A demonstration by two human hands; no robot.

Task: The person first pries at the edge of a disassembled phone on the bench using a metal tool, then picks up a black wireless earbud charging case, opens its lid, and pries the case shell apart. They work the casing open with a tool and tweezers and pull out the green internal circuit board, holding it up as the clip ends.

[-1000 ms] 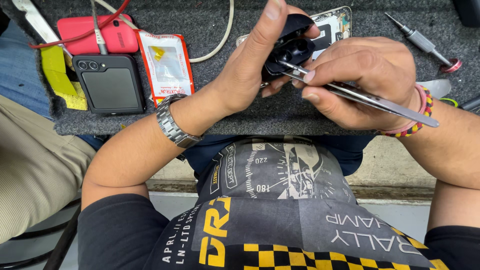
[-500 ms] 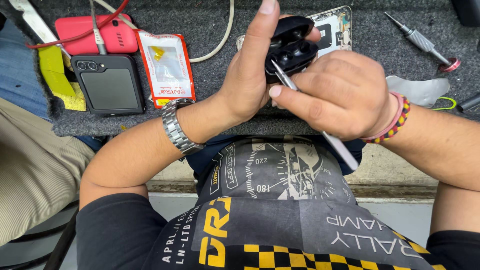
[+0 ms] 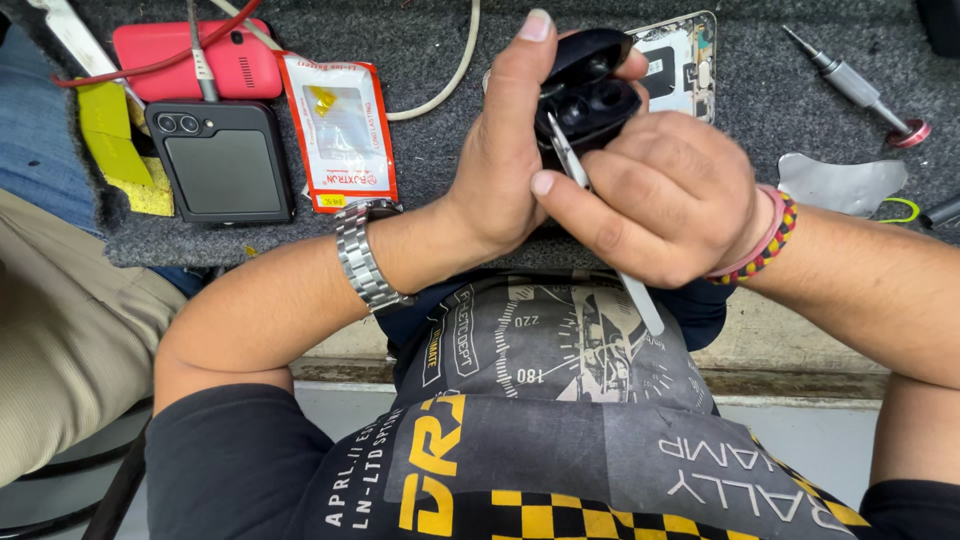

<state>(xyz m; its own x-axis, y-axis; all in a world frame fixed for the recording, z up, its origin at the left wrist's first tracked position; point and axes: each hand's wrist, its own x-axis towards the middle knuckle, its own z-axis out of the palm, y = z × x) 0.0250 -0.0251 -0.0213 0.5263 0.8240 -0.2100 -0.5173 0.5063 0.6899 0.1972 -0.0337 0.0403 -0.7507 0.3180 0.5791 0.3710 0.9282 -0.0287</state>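
Bright, even overhead light, soft shadows under the hands, sharp focus throughout, slight wide-angle stretch at edges

We see on the grey tabletop (image 3: 420,215) | a red phone (image 3: 170,58) above a dark folded phone (image 3: 222,162) | a red-edged sachet (image 3: 338,128) beside it | a screwdriver (image 3: 855,85) far right

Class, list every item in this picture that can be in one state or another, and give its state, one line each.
black earbud case: lid open, held in left hand
metal tweezers: gripped in right hand, tip at the case
dark folding phone: folded shut, cable plugged in
red phone: lying flat on the grey mat
small sachet: lying flat, seal unclear
screwdriver: lying unused
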